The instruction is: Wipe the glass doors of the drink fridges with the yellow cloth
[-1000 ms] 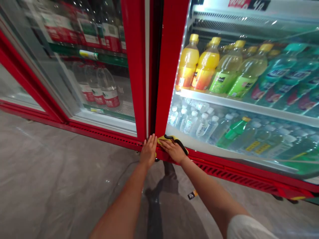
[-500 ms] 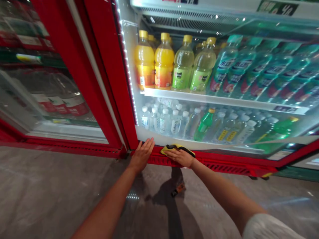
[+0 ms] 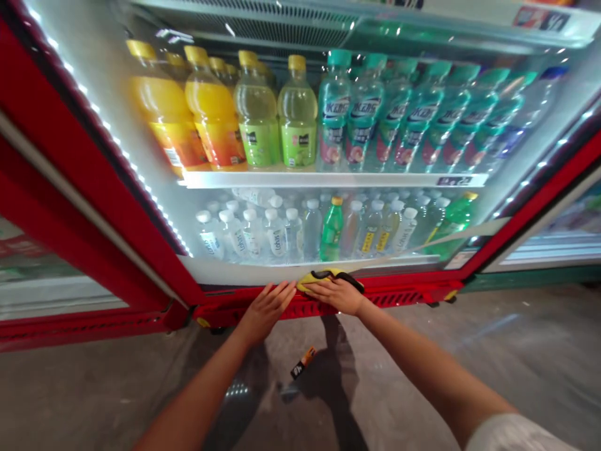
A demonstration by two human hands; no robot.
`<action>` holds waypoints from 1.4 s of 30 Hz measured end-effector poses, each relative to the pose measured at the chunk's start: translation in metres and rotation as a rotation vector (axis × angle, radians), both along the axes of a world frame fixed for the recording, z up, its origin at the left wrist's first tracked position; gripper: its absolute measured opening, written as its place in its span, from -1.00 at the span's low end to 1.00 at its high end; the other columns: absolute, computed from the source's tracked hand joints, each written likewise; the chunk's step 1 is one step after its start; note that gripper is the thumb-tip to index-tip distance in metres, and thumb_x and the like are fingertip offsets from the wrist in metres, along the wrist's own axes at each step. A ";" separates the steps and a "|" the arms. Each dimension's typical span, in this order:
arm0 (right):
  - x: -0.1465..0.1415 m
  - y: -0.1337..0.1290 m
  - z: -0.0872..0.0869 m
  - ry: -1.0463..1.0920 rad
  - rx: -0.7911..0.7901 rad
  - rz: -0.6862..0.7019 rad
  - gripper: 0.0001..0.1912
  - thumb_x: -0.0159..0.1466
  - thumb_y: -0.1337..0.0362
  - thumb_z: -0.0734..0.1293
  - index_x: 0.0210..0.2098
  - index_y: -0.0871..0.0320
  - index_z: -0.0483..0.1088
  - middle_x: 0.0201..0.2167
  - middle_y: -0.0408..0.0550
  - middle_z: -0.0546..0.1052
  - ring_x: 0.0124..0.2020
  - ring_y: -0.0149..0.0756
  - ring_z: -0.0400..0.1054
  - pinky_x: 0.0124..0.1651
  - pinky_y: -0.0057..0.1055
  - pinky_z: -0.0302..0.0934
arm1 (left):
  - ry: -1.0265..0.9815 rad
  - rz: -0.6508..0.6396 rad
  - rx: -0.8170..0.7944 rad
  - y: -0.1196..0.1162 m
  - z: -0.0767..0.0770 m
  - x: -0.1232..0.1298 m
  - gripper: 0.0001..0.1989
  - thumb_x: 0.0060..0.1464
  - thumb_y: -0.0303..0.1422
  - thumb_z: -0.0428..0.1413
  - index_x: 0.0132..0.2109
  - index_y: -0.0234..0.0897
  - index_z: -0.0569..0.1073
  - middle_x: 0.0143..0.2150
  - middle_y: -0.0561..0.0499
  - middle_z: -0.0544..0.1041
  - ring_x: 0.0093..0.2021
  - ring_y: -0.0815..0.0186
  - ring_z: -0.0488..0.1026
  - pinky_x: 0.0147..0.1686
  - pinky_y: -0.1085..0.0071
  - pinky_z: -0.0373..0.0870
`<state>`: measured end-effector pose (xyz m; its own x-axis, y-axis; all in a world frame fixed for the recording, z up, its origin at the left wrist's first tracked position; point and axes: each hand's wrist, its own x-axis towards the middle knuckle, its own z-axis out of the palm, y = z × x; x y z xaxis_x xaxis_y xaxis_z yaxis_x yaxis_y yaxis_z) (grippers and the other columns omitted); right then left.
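Note:
A yellow and black cloth (image 3: 328, 280) lies on the red bottom frame (image 3: 399, 287) of a glass-fronted drinks cooler. My right hand (image 3: 339, 295) presses on the cloth, its fingers stretched out to the left over it. Just left of the cloth, my left hand (image 3: 267, 308) rests with its fingers laid flat on the same red frame, holding nothing. Behind the glass, small clear bottles (image 3: 277, 238) and a green bottle (image 3: 332, 232) stand on the lowest level.
Larger juice bottles (image 3: 213, 119) and teal-capped bottles (image 3: 364, 119) fill the shelf above. A black and orange tag (image 3: 303, 363) lies on the grey floor (image 3: 413, 388). Other coolers stand on both sides.
The view has shifted to the right along the cooler. Both hands and the cloth have moved right along the red frame, my left hand now closer to the cloth.

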<state>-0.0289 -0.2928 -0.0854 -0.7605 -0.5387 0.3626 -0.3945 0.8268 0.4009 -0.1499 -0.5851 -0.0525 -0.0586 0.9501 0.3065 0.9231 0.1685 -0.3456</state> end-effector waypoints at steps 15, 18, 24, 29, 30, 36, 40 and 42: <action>0.070 0.096 -0.026 0.086 -0.326 -0.366 -0.30 0.38 0.39 0.22 0.40 -0.29 0.04 0.39 -0.27 0.23 0.21 -0.21 0.31 0.23 -0.19 0.18 | 0.098 -0.134 -0.012 0.103 0.006 0.032 -0.41 0.21 -0.55 -0.11 0.37 -0.26 0.25 0.47 -0.01 0.14 0.46 0.25 0.06 0.40 0.19 0.00; 0.070 0.097 -0.044 0.307 -0.591 -0.633 -0.24 0.34 0.46 0.21 0.43 -0.21 0.01 0.47 -0.09 0.05 0.36 -0.02 0.14 0.30 0.01 0.14 | 0.084 -0.198 0.003 0.133 0.004 0.032 -0.39 0.19 -0.56 -0.11 0.38 -0.25 0.25 0.44 -0.02 0.20 0.43 0.27 0.12 0.40 0.21 0.02; 0.053 0.084 -0.056 0.550 -0.978 -0.777 -0.02 0.22 0.59 0.14 0.48 -0.06 -0.36 0.51 -0.03 -0.53 0.51 0.03 -0.53 0.40 0.13 -0.01 | 0.092 -0.388 0.136 0.190 -0.008 0.035 -0.33 0.20 -0.59 -0.17 0.45 -0.34 0.05 0.44 -0.08 0.19 0.45 0.25 0.07 0.44 0.15 -0.09; 0.049 0.117 -0.024 0.765 -1.324 -0.924 -0.12 0.27 0.48 0.07 0.49 0.05 -0.37 0.52 0.02 -0.41 0.52 -0.12 -0.50 0.46 0.08 -0.17 | 0.081 -0.387 0.011 0.229 -0.007 0.037 -0.29 0.22 -0.54 -0.14 0.48 -0.30 -0.10 0.46 -0.04 0.15 0.46 0.30 0.05 0.43 0.24 -0.04; 0.048 0.122 -0.020 0.801 -1.392 -0.964 -0.14 0.28 0.46 0.07 0.49 0.10 -0.38 0.52 0.05 -0.38 0.52 -0.13 -0.50 0.46 0.07 -0.18 | 0.083 -0.389 0.002 0.235 -0.008 0.038 -0.29 0.23 -0.53 -0.14 0.48 -0.29 -0.11 0.46 -0.03 0.15 0.46 0.31 0.06 0.42 0.25 -0.03; 0.049 0.157 -0.007 0.807 -1.500 -1.026 -0.12 0.22 0.43 0.06 0.49 0.19 -0.33 0.52 0.07 -0.30 0.52 -0.18 -0.52 0.45 0.02 -0.16 | 0.060 -0.430 -0.017 0.267 -0.012 0.047 -0.30 0.22 -0.51 -0.11 0.47 -0.29 -0.05 0.45 -0.04 0.16 0.45 0.29 0.09 0.43 0.22 -0.03; 0.062 0.187 -0.015 0.852 -1.576 -1.130 -0.13 0.22 0.40 0.04 0.49 0.21 -0.31 0.51 0.10 -0.16 0.52 -0.18 -0.46 0.44 0.06 -0.19 | 0.050 -0.418 -0.057 0.283 -0.004 0.054 -0.35 0.22 -0.51 -0.10 0.44 -0.30 0.10 0.46 -0.02 0.14 0.46 0.29 0.06 0.45 0.23 -0.07; 0.062 0.194 -0.021 0.864 -1.606 -1.170 -0.13 0.21 0.39 0.05 0.49 0.24 -0.32 0.50 0.15 -0.13 0.52 -0.14 -0.43 0.43 0.09 -0.19 | 0.046 -0.433 -0.066 0.290 0.000 0.057 -0.38 0.23 -0.50 -0.11 0.42 -0.30 0.14 0.45 -0.02 0.16 0.46 0.30 0.06 0.46 0.23 -0.10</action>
